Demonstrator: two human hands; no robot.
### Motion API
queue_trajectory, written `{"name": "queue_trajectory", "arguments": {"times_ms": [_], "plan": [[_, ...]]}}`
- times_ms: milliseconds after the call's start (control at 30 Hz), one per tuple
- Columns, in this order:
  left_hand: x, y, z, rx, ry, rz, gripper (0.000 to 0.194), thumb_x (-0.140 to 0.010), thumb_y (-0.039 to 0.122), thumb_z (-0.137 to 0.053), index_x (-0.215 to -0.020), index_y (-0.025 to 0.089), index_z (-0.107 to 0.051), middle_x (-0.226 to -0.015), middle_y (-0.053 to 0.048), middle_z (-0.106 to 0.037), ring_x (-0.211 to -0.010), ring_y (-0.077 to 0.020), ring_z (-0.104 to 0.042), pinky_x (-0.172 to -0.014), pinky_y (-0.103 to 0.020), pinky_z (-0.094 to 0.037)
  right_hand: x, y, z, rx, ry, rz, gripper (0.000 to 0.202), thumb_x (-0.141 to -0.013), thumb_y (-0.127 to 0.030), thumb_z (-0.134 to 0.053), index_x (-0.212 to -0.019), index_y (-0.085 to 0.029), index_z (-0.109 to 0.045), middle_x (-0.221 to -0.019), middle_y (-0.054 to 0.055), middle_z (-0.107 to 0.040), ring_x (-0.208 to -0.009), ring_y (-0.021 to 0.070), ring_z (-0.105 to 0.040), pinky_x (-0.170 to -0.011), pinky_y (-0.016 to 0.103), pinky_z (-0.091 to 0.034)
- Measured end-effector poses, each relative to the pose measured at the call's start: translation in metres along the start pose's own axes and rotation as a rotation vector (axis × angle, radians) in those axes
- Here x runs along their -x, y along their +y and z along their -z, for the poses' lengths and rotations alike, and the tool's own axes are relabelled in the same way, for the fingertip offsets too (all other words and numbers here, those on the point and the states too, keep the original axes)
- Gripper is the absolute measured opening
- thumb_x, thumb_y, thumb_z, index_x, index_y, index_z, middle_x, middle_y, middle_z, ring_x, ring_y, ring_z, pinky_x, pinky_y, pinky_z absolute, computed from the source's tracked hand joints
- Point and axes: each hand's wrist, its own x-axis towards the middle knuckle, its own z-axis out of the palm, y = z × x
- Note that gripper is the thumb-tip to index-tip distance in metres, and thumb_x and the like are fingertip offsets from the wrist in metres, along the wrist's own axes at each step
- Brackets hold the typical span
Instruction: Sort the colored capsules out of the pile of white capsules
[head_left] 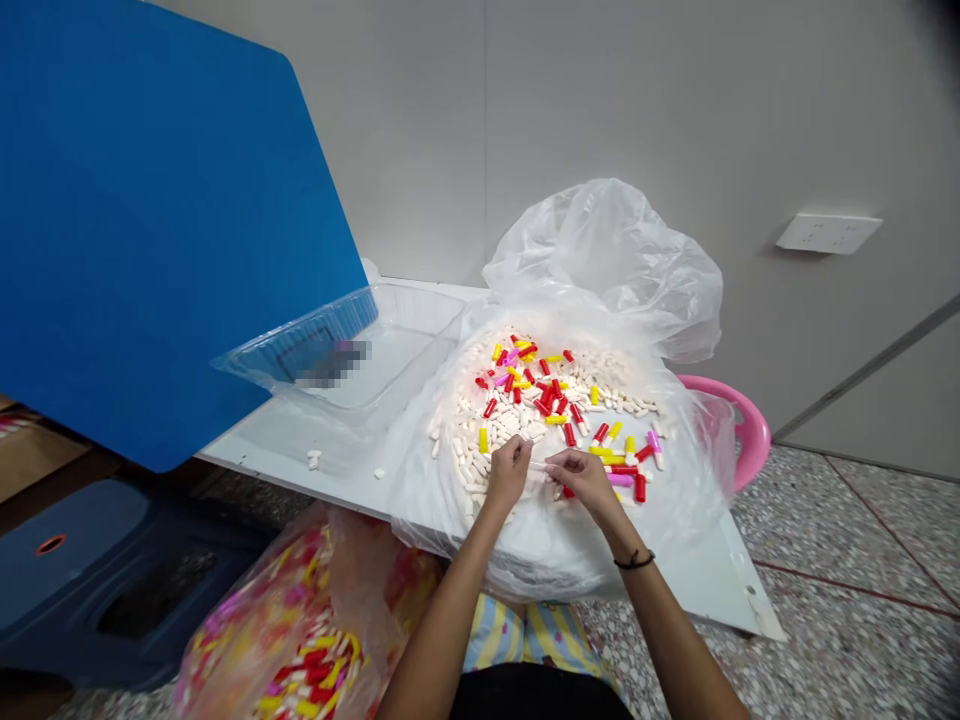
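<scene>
A small white piece (537,465) is held near the centre of the frame; the grip of the left hand (511,468) and of the right hand (581,478) appears to be clamped on its two ends. On the plastic sheet (607,250) over the table (270,440), many plain white pieces (469,465) are left in a heap, around the centre. Fewer coloured pieces (640,489) are seen, and several are joined with a white end, so only a small part seems to be done. Whether the filled bag (225,640), lower left, contains finished ones cannot be told.
</scene>
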Motion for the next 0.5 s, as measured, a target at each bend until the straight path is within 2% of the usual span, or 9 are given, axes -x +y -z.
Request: {"name": "queue_trajectory", "arguments": {"times_ms": [100,200,267,367,500], "plan": [[0.0,0.001,-0.002,0.026,-0.027,0.0,0.032,-0.088,0.038,-0.042,-0.063,0.017,-0.042,-0.057,0.005,-0.039,-0.055,-0.0088,-0.037,-0.055,-0.022,-0.028,0.001,-0.001,0.012,-0.118,0.022,-0.035,0.035,-0.054,-0.041,-0.08,-0.072,-0.015,-0.067,-0.061,0.003,-0.067,-0.056,0.0173,-0.063,-0.054,0.029,-0.053],[0.0,0.001,-0.002,0.058,-0.023,-0.004,0.028,-0.087,0.037,-0.044,-0.068,0.016,-0.047,-0.063,0.004,-0.045,-0.06,-0.0095,-0.042,-0.059,-0.021,-0.032,0.0,0.003,0.016,-0.168,0.16,-0.005,0.032,-0.055,-0.04,-0.08,-0.072,-0.016,-0.066,-0.066,0.002,-0.067,-0.058,0.0163,-0.064,-0.06,0.03,-0.055],[-0.001,0.001,-0.001,0.059,-0.016,-0.014,0.023,-0.086,0.034,-0.047,-0.073,0.016,-0.051,-0.07,0.002,-0.05,-0.065,-0.0108,-0.047,-0.062,-0.022,-0.035,-0.002,0.008,0.017,-0.147,0.235,0.027,0.032,-0.055,-0.04,-0.079,-0.072,-0.016,-0.066,-0.07,0.003,-0.067,-0.061,0.0174,-0.064,-0.063,0.033,-0.056],[-0.001,0.002,-0.001,0.016,0.006,-0.068,0.01,-0.082,0.025,-0.053,-0.083,0.016,-0.056,-0.086,-0.002,-0.054,-0.074,-0.0122,-0.05,-0.07,-0.024,-0.04,-0.004,0.015,0.019,-0.075,0.274,0.07,0.031,-0.058,-0.042,-0.077,-0.074,-0.017,-0.066,-0.075,0.006,-0.068,-0.067,0.02,-0.065,-0.067,0.037,-0.056],[-0.001,0.001,-0.001,-0.027,0.003,-0.094,0.016,-0.079,0.018,-0.053,-0.095,0.018,-0.056,-0.097,-0.004,-0.051,-0.074,-0.0117,-0.05,-0.075,-0.027,-0.042,-0.001,0.018,0.019,0.003,0.314,0.124,0.031,-0.062,-0.043,-0.073,-0.076,-0.017,-0.066,-0.077,0.006,-0.069,-0.069,0.0211,-0.065,-0.07,0.04,-0.056]]}}
